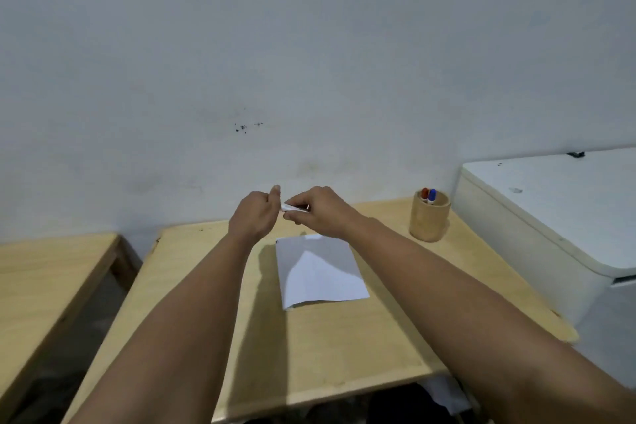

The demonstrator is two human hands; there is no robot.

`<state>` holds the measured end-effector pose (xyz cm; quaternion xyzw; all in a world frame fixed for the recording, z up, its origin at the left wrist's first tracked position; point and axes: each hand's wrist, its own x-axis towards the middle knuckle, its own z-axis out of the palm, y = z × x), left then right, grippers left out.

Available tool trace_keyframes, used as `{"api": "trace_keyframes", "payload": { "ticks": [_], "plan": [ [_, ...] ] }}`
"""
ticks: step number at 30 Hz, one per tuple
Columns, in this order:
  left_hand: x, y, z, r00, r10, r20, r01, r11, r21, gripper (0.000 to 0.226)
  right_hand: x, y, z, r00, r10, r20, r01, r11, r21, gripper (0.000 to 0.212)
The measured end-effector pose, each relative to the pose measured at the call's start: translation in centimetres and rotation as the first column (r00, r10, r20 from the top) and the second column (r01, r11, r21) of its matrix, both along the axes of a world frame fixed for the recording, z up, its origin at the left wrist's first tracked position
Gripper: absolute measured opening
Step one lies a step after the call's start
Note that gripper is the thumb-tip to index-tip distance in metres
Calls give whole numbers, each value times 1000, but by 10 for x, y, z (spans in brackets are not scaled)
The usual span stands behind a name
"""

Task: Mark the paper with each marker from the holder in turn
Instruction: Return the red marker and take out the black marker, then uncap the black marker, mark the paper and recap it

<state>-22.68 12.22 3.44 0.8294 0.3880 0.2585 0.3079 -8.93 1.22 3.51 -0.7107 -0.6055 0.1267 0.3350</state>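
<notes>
Both my hands are raised above the far edge of a white sheet of paper (pixel 320 272) that lies on a light wooden table (pixel 344 348). My right hand (pixel 320 212) grips a white marker (pixel 290 207), whose body pokes out toward the left. My left hand (pixel 254 213) is closed beside the marker's end; whether it holds a cap is hidden by the fingers. A round wooden holder (pixel 429 217) stands at the table's far right, with a red-capped marker (pixel 424 193) and a blue-capped marker (pixel 431 195) upright in it.
A white appliance or box (pixel 550 213) sits right of the table, close to the holder. A second wooden table (pixel 44 286) stands to the left across a gap. A plain wall lies behind.
</notes>
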Motion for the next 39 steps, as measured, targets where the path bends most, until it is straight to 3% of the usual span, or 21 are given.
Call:
{"api": "trace_keyframes", "payload": {
  "ticks": [4, 8, 11, 13, 15, 17, 21, 25, 29, 32, 35, 37, 39],
  "plan": [
    [-5, 12, -17, 998, 48, 28, -47, 997, -61, 62, -5, 15, -19, 973, 22, 229, -52, 990, 128, 26],
    [2, 18, -38, 995, 33, 91, -5, 955, -298, 50, 2, 20, -41, 828, 0, 561, -163, 957, 239, 23],
    [4, 26, -48, 989, 82, 122, -17, 889, -458, 40, 14, 22, -58, 756, -39, 654, -204, 935, 291, 19],
    [-5, 41, -55, 987, 142, 70, -99, 898, -428, 45, 32, 20, -65, 768, -80, 635, -154, 940, 305, 20],
    [-21, 56, -64, 968, 207, -144, -231, 956, -180, 56, 50, 13, -68, 835, -144, 531, -41, 946, 320, 25],
    [-34, 58, -71, 912, 263, -316, -256, 965, 63, 60, 63, 7, -69, 905, -215, 368, 98, 945, 311, 25],
    [-37, 40, -98, 800, 251, -545, -30, 924, 382, 52, 65, 5, -68, 957, -280, 72, 257, 938, 233, 18],
    [-35, 37, -111, 712, 224, -666, 75, 918, 389, 53, 58, 4, -68, 946, -288, -148, 313, 930, 192, 15],
    [-42, 35, -104, 709, 288, -644, -37, 927, 374, 69, 52, 4, -62, 887, -301, -351, 374, 913, 164, 14],
    [-50, 20, -95, 769, 377, -517, -118, 877, 466, 82, 47, 0, -53, 797, -258, -546, 404, 900, 164, 19],
    [-54, -6, -92, 932, 236, -276, -66, 858, 510, 65, 39, -1, -41, 637, -171, -752, 438, 883, 170, 16],
    [-58, -26, -95, 972, 78, -223, 46, 865, 500, 52, 33, 0, -30, 423, -104, -900, 464, 878, 117, 27],
    [-64, -41, -102, 955, -48, -291, 174, 890, 422, 59, 28, 4, -25, 203, -21, -979, 451, 889, 75, 31]
  ]
}}
